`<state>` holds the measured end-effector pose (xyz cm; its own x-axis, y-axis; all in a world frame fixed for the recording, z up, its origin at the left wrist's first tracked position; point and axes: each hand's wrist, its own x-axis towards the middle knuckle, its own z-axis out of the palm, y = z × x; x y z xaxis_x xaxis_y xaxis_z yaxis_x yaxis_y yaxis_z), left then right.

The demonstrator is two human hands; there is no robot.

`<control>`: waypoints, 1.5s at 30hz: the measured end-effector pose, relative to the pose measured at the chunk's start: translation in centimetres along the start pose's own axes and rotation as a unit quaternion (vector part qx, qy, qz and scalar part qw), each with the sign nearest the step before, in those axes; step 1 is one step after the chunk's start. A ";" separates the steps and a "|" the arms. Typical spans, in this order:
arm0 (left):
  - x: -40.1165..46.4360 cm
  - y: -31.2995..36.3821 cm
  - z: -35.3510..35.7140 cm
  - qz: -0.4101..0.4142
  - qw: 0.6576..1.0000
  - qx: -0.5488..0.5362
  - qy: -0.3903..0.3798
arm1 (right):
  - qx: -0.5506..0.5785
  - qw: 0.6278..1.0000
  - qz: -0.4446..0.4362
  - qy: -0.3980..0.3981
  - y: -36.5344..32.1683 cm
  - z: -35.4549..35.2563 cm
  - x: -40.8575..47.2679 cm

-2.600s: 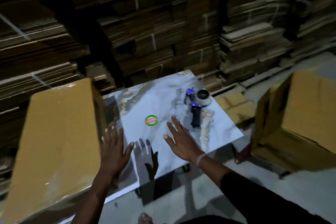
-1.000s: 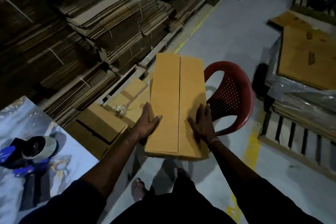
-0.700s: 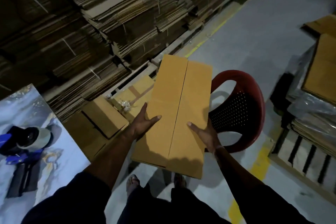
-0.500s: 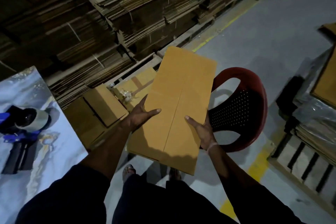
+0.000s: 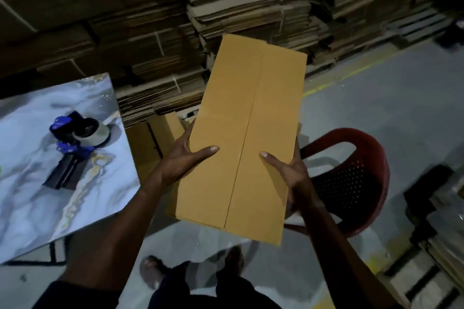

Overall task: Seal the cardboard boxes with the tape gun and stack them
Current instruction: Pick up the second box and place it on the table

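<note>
I hold a long tan cardboard box [image 5: 251,133] in the air in front of me, its two top flaps meeting at an untaped middle seam. My left hand [image 5: 183,158] grips its left side with the thumb lying on the top flap. On the opposite side my right hand [image 5: 288,170] grips it the same way, thumb on top. A blue and black tape gun [image 5: 75,143] with a roll of tape lies on the marble-patterned table [image 5: 37,195] at the left, apart from both hands.
A red plastic chair [image 5: 351,178] stands just right of the box. Other cardboard boxes [image 5: 155,143] sit on the floor between table and chair. Tall stacks of flattened cardboard [image 5: 226,7] fill the back. Pallets with cardboard lie at the right edge.
I turned from the table and picked up the box from near the chair. Over the last second I have swung left with it, bringing the table and tape gun further into view.
</note>
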<state>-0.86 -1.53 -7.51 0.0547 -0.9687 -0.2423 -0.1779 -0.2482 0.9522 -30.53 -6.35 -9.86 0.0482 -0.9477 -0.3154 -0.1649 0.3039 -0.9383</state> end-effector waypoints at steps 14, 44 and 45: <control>-17.8 3.6 -19.5 0.088 0.979 -0.006 0.184 | 0.006 0.977 -0.112 -0.180 -15.1 18.4 -10.6; -36.5 -10.4 -52.4 -0.066 0.930 0.058 0.356 | 0.022 0.918 -0.044 -0.393 -10.0 64.6 -15.9; -35.9 -10.5 -52.8 -0.074 0.931 0.058 0.353 | 0.014 0.920 -0.040 -0.389 -9.6 65.4 -15.4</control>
<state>50.96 36.34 0.98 0.7125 -0.6859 -0.1483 -0.2192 -0.4183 0.8815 34.76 11.66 -5.33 0.7520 -0.6133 -0.2415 -0.1053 0.2500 -0.9625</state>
